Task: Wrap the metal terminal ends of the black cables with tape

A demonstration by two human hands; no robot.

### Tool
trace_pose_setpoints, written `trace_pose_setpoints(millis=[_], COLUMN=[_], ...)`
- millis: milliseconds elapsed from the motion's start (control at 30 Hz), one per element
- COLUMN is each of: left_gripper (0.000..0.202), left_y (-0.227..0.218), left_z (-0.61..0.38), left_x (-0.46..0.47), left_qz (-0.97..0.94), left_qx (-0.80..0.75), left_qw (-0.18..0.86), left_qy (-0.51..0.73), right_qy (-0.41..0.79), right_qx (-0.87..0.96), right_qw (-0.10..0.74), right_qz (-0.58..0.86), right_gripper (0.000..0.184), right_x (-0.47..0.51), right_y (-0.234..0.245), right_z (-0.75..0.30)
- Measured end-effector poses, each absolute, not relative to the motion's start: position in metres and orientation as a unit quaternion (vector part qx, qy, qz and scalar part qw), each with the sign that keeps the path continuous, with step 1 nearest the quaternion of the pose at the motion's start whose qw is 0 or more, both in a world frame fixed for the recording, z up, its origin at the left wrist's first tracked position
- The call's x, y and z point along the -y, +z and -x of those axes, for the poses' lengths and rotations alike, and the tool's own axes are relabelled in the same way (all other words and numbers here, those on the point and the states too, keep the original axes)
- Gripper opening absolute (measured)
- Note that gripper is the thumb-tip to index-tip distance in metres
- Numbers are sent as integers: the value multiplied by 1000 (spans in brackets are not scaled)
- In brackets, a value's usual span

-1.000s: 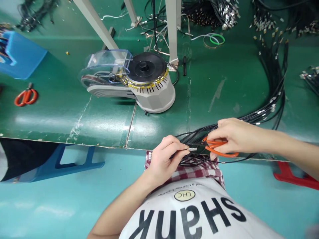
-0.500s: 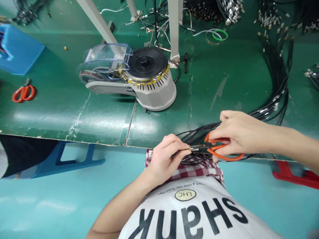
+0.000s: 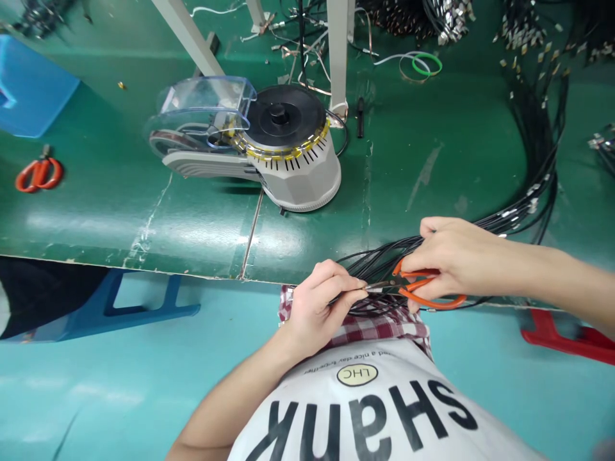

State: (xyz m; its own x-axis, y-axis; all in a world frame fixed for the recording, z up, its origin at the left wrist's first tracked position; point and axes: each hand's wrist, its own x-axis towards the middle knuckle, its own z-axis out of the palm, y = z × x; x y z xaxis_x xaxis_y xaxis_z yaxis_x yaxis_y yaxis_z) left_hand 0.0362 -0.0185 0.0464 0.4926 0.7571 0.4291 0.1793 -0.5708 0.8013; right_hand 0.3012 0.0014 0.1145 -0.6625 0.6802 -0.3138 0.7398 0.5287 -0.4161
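My left hand (image 3: 321,307) pinches the end of a thin black cable (image 3: 350,296) just past the near edge of the green table (image 3: 192,218). My right hand (image 3: 451,256) is closed round orange-handled scissors (image 3: 423,291), whose blades point left and meet the cable tip at my left fingertips. A bundle of black cables (image 3: 519,205) with metal ends runs from under my right hand across the table to the far right.
A grey electric tape dispenser (image 3: 269,150) with a clear cover stands at mid-table. A second pair of orange scissors (image 3: 38,174) lies at the left, near a blue bin (image 3: 29,96). Green and white rings (image 3: 420,64) and more cable heaps lie at the back. A blue stool (image 3: 134,307) and a red stool (image 3: 567,339) are below.
The scissors' blades have closed in on the cable tip held by my left hand. Both hands have barely shifted, and the view has tilted slightly.
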Motion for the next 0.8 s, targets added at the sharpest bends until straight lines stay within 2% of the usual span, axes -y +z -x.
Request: trace_pose_setpoints(millis=[467,567,667,733,800], left_gripper=[13,12,12,11,10], left_y=[42,43,43,43,43], left_z=[-33,-32,-31,-30,-29], left_x=[22,22,23,24,24], left_qz=[-772,-768,-748,-720,-690], left_qx=[-308,-310,-313,-327,-349], left_qw=[369,374,403,432,456], left_qy=[416,417,425,434,441], right_qy=[-273,-301,-321,-290,-207], right_qx=[-877,-862,-832,-822,-827], right_qw=[58,45,15,2,6], right_qz=[-392,-406,-453,-491,-523], right_gripper=[37,38,31,26,27], right_x=[1,1,-3,-10,-19], right_y=[110,108,107,102,94], right_z=[-295,-296,-302,-310,-318])
